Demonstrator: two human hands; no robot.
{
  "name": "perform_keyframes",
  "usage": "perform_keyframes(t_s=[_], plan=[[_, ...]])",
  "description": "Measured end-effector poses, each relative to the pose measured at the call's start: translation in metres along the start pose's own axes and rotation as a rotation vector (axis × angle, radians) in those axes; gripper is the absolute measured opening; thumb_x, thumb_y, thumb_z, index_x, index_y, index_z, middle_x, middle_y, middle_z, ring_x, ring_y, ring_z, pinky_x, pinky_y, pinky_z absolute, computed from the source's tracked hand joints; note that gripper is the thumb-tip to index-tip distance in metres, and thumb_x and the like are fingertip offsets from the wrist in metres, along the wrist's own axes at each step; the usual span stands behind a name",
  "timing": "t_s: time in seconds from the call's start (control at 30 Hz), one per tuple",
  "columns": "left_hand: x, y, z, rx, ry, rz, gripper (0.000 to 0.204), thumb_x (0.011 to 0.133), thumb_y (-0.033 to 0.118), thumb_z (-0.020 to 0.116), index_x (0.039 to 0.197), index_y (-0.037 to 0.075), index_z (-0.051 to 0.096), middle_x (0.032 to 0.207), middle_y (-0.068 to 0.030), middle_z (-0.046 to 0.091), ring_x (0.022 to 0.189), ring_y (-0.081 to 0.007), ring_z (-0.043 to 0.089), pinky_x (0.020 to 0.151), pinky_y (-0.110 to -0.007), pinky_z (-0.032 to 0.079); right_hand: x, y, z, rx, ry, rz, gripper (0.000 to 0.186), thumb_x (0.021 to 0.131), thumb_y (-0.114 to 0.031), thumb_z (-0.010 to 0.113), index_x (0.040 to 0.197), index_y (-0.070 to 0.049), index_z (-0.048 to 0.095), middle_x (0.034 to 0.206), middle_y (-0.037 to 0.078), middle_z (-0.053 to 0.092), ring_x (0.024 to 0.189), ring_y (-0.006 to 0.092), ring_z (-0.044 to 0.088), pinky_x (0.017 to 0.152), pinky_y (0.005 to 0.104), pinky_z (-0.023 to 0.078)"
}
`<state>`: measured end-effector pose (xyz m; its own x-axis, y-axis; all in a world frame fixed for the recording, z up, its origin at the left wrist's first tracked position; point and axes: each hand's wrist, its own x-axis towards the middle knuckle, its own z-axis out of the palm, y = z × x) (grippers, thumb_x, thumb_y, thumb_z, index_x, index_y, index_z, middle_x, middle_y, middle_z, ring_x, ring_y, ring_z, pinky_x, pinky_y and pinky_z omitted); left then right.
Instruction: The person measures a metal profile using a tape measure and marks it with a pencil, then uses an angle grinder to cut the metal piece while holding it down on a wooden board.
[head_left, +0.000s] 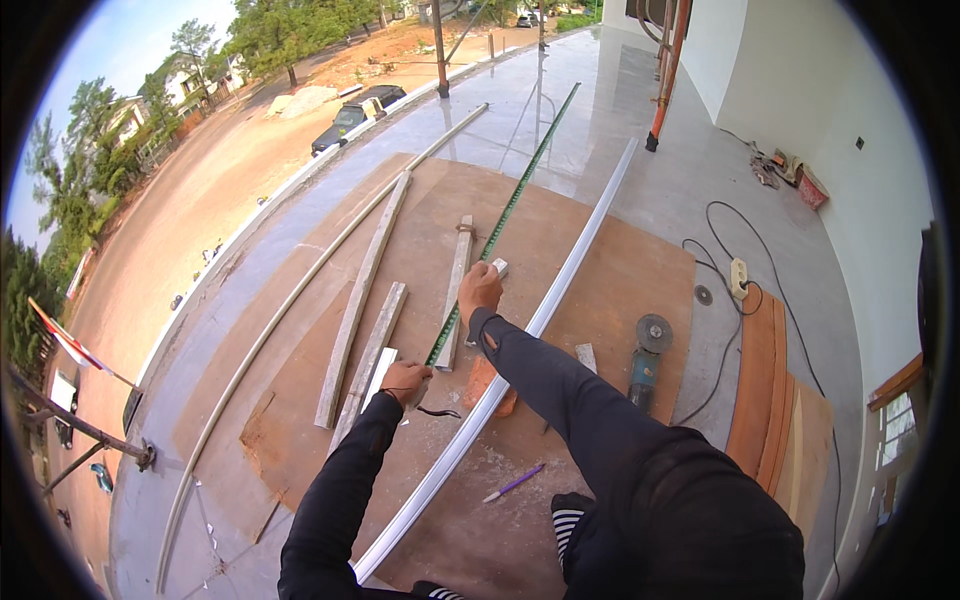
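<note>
A green tape measure [515,203] runs out in a long straight blade, away from me and to the right. At its near end, my left hand [406,382] is closed on it, and a black strap [438,412] hangs out beside the fingers. Farther along, my right hand [480,290] is closed over the blade, its fingertips partly hidden. A small whitish piece [500,267] shows at the right hand's far side; whether that hand grips it I cannot tell. My right forearm crosses above a long white metal profile [585,235]. Left of my left hand lies a short white strip [379,377].
Wooden battens [365,300] and a long pale pole [290,300] lie left on brown boards [570,230]. An angle grinder [645,365], a power strip [738,278] with cables and orange-brown planks [757,390] are on the right. A purple pencil [515,482] lies near my feet. The floor edge drops off left.
</note>
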<state>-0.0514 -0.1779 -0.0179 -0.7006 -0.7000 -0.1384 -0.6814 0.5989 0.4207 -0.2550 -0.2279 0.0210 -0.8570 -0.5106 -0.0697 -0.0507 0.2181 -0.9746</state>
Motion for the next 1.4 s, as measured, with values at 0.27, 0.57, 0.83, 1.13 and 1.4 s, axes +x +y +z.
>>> perform_keyframes(t_s=[0.27, 0.57, 0.83, 1.13, 1.4], plan=[[0.024, 0.025, -0.008, -0.337, 0.043, -0.103, 0.022, 0.087, 0.014, 0.050, 0.099, 0.006, 0.067, 0.091, -0.0108, 0.066, 0.082, -0.0235, 0.064, 0.072, -0.031, 0.050, 0.051, 0.004, -0.003, -0.057, 0.088, -0.075, 0.035, 0.091, -0.026, 0.040, 0.090, 0.002, 0.061, 0.093, 0.027, 0.063, 0.087, 0.0439, 0.061, 0.078, 0.0499, 0.047], [0.016, 0.042, 0.002, -0.640, -0.142, -0.172, 0.032, 0.083, 0.030, 0.053, 0.090, 0.002, 0.067, 0.085, -0.0115, 0.064, 0.077, -0.0204, 0.061, 0.072, -0.031, 0.047, 0.112, -0.012, -0.047, -0.109, 0.232, 0.028, 0.029, 0.092, -0.024, 0.045, 0.093, 0.000, 0.061, 0.093, 0.024, 0.065, 0.090, 0.0409, 0.062, 0.078, 0.0473, 0.050], [-0.016, 0.050, -0.002, -0.368, -0.396, -0.154, 0.023, 0.086, 0.006, 0.050, 0.103, 0.009, 0.066, 0.098, -0.0105, 0.065, 0.091, -0.0246, 0.063, 0.083, -0.030, 0.049, 0.146, 0.014, -0.097, -0.129, 0.352, 0.109, 0.028, 0.089, -0.024, 0.047, 0.091, -0.001, 0.063, 0.095, 0.024, 0.065, 0.092, 0.0399, 0.063, 0.080, 0.0473, 0.049], [-0.032, 0.020, 0.015, -0.166, -0.305, 0.250, 0.022, 0.089, 0.018, 0.051, 0.101, 0.011, 0.068, 0.095, -0.0111, 0.065, 0.087, -0.0238, 0.062, 0.080, -0.030, 0.048, 0.134, 0.039, -0.092, -0.184, 0.301, 0.168, 0.025, 0.091, -0.023, 0.048, 0.094, -0.002, 0.063, 0.095, 0.023, 0.065, 0.092, 0.0386, 0.063, 0.079, 0.0470, 0.050], [-0.044, 0.026, 0.005, -0.128, -0.385, 0.228, 0.024, 0.086, 0.006, 0.050, 0.105, 0.008, 0.064, 0.098, -0.0111, 0.064, 0.092, -0.0263, 0.063, 0.084, -0.032, 0.050, 0.125, 0.048, -0.084, -0.171, 0.312, 0.188, 0.029, 0.090, -0.025, 0.047, 0.091, -0.001, 0.062, 0.093, 0.025, 0.064, 0.091, 0.0410, 0.062, 0.079, 0.0482, 0.049]])
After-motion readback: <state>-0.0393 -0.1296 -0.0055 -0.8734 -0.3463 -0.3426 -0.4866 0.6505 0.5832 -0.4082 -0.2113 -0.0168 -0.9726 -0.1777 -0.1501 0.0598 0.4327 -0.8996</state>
